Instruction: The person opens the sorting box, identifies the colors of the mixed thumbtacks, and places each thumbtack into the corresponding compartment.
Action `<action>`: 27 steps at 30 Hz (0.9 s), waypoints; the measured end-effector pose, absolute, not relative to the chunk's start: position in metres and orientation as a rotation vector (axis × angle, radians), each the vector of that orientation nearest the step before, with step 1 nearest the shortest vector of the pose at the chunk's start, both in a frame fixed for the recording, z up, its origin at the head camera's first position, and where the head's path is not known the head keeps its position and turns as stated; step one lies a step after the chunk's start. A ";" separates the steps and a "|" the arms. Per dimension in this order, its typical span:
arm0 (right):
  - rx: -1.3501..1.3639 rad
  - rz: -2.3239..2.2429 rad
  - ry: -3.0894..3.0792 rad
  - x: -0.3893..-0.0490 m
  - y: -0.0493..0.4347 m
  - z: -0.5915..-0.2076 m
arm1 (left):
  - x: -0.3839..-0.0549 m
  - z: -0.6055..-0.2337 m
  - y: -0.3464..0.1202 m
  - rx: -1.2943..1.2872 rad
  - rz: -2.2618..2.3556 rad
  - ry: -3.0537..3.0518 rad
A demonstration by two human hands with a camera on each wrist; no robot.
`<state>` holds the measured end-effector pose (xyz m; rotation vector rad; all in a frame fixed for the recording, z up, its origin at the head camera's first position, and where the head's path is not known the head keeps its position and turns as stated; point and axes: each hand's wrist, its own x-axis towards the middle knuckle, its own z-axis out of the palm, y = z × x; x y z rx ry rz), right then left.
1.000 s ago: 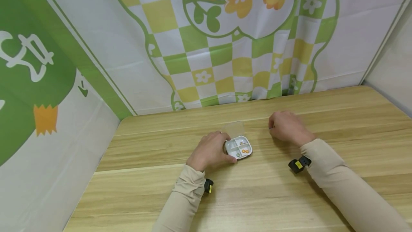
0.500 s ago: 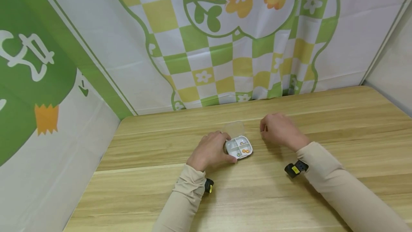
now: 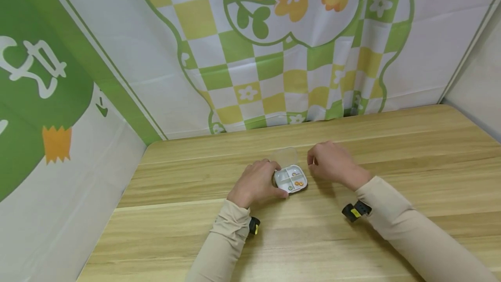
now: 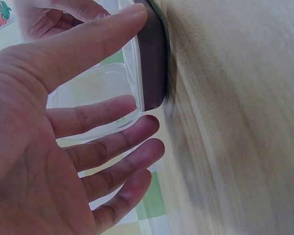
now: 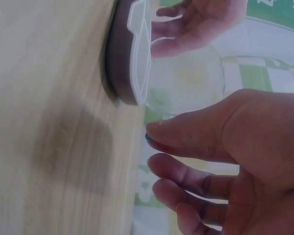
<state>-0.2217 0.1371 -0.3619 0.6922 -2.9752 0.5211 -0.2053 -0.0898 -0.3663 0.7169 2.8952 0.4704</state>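
So nearest are two beige sleeves point(image 3: 219, 243), each with a black strap-on camera point(image 3: 357, 211) at the wrist, over a wood table point(image 3: 305, 238). Left hand point(image 3: 256, 182) has thumb and index finger on the near and left sides of a little box point(image 3: 282, 176), other fingers loosely spread. Box sits flat mid-table, four compartments: greenish ring point(image 3: 290, 188) near left, two orange rings point(image 3: 299, 183) near right, another small ring point(image 3: 294, 174) far right. Right hand point(image 3: 334, 162) is just right of it, not touching, pinching a tiny teal bit point(image 5: 148, 137) between thumb and index finger, other fingers curled. Clear lid point(image 3: 285, 156) is flipped back to the far side, checked curtain point(image 3: 270, 51) behind everything
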 end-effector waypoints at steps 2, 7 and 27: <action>0.704 0.507 -2.967 -0.221 0.135 -0.362 | -0.205 -0.366 -0.090 0.721 0.470 2.896; 0.746 0.498 -2.943 -0.218 0.130 -0.364 | -0.205 -0.366 -0.090 0.733 0.462 2.899; 0.776 0.566 -2.947 -0.208 0.112 -0.368 | -0.206 -0.367 -0.090 0.757 0.452 2.904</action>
